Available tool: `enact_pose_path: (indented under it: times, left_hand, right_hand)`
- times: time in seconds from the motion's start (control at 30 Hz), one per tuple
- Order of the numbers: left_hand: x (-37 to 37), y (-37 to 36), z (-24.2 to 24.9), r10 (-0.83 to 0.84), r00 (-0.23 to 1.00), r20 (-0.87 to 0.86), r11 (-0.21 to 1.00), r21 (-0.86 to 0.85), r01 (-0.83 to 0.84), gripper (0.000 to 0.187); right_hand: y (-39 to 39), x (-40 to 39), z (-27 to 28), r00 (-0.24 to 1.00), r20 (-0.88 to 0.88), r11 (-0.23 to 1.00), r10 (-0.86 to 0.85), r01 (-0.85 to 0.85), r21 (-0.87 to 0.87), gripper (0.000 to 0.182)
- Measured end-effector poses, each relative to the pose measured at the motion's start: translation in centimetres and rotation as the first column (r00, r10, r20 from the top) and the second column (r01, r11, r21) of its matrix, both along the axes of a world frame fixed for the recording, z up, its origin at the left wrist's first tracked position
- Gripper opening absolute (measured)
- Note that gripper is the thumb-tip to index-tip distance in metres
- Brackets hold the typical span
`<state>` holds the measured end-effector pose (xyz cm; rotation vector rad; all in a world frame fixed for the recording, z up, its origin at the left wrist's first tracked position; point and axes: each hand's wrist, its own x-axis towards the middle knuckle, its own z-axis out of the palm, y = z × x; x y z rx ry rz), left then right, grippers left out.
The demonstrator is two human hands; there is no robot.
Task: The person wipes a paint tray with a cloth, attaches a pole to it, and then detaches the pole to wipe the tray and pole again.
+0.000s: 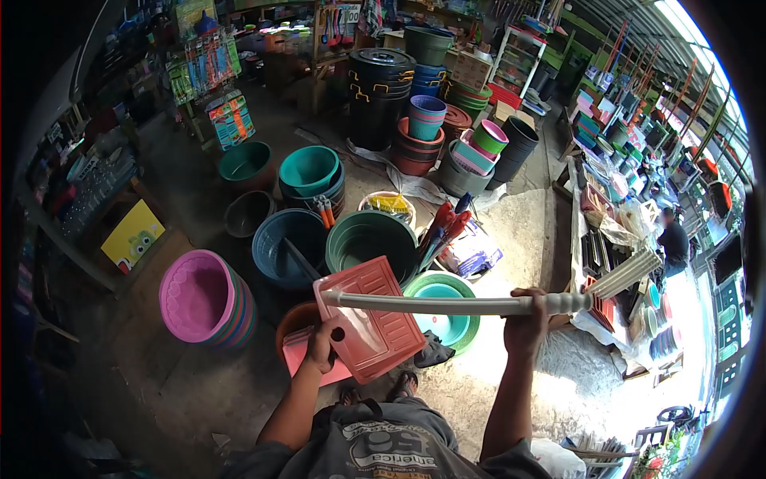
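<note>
My left hand [322,348] is closed on the near left edge of a reddish-pink plastic dustpan [383,307], close to a round hole in it. The pan is tilted and has moulded ridges. My right hand [525,323] is wrapped round a long beige tube [431,304], held nearly level across my front. The tube's left end overlaps the dustpan's upper left corner, and beyond my right hand lies a wider ribbed part [626,275]. Below the pan, flat pink plastic pieces [297,351] stand in a brown tub [289,323].
Around me stand a pink basin stack [195,295], a blue tub [275,255], a dark green tub [371,239] and a light green basin [463,339]. Black lidded bins [381,100] stand farther back. A goods-laden stall [606,215] runs along the right, with a person [674,239] beside it.
</note>
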<state>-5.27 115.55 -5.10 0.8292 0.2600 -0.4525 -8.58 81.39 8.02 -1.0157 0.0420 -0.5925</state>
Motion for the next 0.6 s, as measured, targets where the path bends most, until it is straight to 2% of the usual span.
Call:
enact_pose_path:
  times: [0.03,0.1,0.17,0.23,0.3,0.37,0.43,0.47,0.5,0.6]
  left_hand:
    - [-0.1,-0.2,-0.8,-0.014,0.993,0.119,0.997,0.074,0.005,0.051]
    - [-0.6,-1.0,-0.7,-0.086,0.975,0.207,0.970,0.239,0.034,0.055]
    - [-1.0,-2.3,0.6,-0.133,0.967,0.215,0.979,0.183,0.094,0.056]
    - [-1.6,-3.6,2.2,-0.176,0.958,0.226,0.980,0.130,0.149,0.058]
    - [-2.2,-4.1,3.7,-0.171,0.971,0.170,0.985,0.008,0.172,0.057]
    - [-2.0,-3.8,3.0,-0.134,0.979,0.152,0.991,0.002,0.136,0.059]
    - [-2.0,-3.0,2.4,-0.085,0.988,0.132,0.996,-0.006,0.086,0.061]
    - [-1.8,-2.6,2.4,-0.083,0.990,0.114,0.995,0.057,0.077,0.064]
    - [-1.7,-2.1,2.3,-0.081,0.992,0.096,0.990,0.119,0.070,0.067]
    - [-1.0,-1.3,1.0,-0.054,0.991,0.119,0.995,0.092,0.043,0.072]
  right_hand:
    - [1.4,0.1,0.0,0.999,-0.040,0.995,-0.001,-0.003,-0.096,0.019]
    - [3.5,0.3,-1.7,0.983,-0.141,0.980,0.115,-0.136,-0.148,0.019]
    - [5.7,0.6,-3.6,0.953,-0.220,0.937,0.206,-0.257,-0.236,0.020]
    - [8.3,0.8,-4.0,0.930,-0.246,0.913,0.272,-0.330,-0.238,0.024]
    - [9.6,0.8,-4.4,0.902,-0.307,0.884,0.303,-0.387,-0.262,0.026]
    - [9.5,0.7,-4.7,0.876,-0.329,0.864,0.352,-0.440,-0.247,0.028]
    - [9.2,0.5,-4.5,0.909,-0.274,0.864,0.314,-0.393,-0.314,0.028]
    - [8.4,0.5,-4.7,0.921,-0.256,0.835,0.294,-0.378,-0.400,0.026]
    - [8.1,0.2,-4.1,0.925,-0.232,0.856,0.299,-0.368,-0.364,0.024]
    - [7.5,-0.6,-1.9,0.900,-0.218,0.784,0.378,-0.437,-0.442,0.020]
